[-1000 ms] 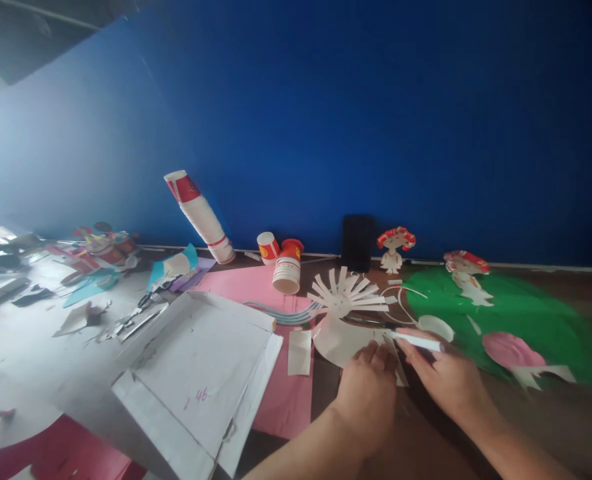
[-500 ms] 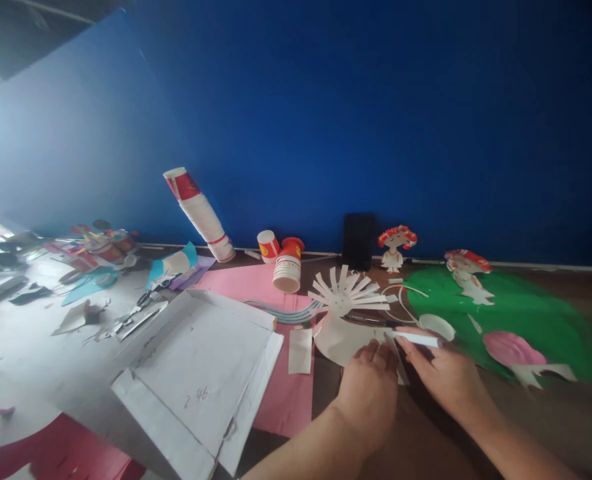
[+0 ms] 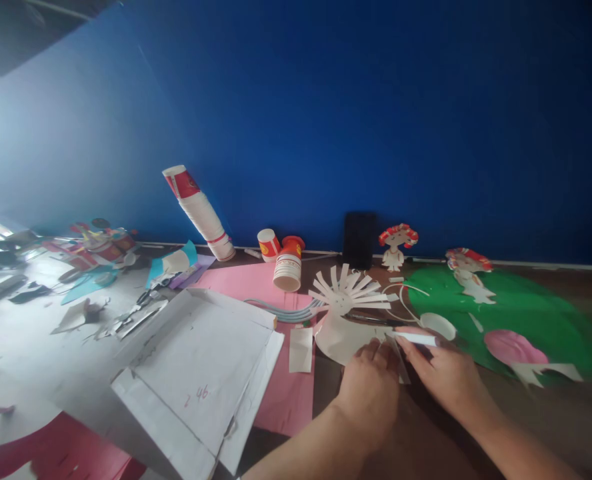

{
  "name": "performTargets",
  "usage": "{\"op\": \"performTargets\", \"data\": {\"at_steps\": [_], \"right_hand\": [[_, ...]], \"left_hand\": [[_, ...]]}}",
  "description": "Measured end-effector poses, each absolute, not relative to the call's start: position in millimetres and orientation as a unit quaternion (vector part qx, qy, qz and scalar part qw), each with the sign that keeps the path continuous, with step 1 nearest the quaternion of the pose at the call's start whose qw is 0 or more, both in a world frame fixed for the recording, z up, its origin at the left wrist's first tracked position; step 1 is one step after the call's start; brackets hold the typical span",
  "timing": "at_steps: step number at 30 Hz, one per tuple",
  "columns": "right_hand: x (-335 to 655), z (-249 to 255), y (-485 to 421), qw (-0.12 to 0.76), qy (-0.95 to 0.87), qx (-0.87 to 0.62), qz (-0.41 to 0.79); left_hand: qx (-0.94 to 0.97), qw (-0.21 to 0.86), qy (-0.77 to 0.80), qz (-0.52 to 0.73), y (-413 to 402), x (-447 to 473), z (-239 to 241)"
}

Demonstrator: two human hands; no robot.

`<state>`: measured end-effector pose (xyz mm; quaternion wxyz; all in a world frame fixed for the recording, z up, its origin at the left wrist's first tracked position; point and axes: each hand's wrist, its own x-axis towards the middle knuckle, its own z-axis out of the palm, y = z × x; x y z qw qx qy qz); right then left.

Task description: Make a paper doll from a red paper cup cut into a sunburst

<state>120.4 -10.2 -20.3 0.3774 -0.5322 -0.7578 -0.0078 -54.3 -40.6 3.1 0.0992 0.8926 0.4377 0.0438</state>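
My right hand (image 3: pixel 443 370) is closed round a white marker (image 3: pixel 416 338), its tip end pointing left over the paper. Under my left hand (image 3: pixel 371 390) lies a cut piece of white paper (image 3: pixel 336 337) with a curved left edge; the fingers press down on it from above, beside the marker tip. A thin pale strip (image 3: pixel 402 363) shows between the two hands; its kind is unclear. Just behind the paper rests a dark slim pen (image 3: pixel 369 319). Beyond it is a white paper cutout with fringed strips (image 3: pixel 343 300) and small drawn marks.
Left stands a shallow white box lid (image 3: pixel 201 360) on pink paper (image 3: pixel 296 407). At the wall are stacked paper cups (image 3: pixel 201 213), more cups (image 3: pixel 289 270), a black phone-like slab (image 3: pixel 360 240) and a paper figure (image 3: pixel 396 247). Green card (image 3: pixel 516 300) lies right, scissors (image 3: pixel 151 293) left.
Almost nothing differs. The view has shifted very slightly, and both hands keep their places on the paper with the marker in the same spot.
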Motion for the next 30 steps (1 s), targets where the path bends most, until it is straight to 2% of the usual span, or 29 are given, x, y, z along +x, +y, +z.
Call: {"op": "performTargets", "data": {"at_steps": [11,30], "right_hand": [[118.6,-18.4,-12.3,0.381,-0.767,-0.514,-0.044],[114.8,-13.8,-12.5,0.397,-0.766,-0.505,-0.012]], "left_hand": [[0.899,0.077,0.43,0.03,-40.8,-54.5,7.1],[0.891,0.101,0.44,0.042,-39.9,-54.4,8.3]]}}
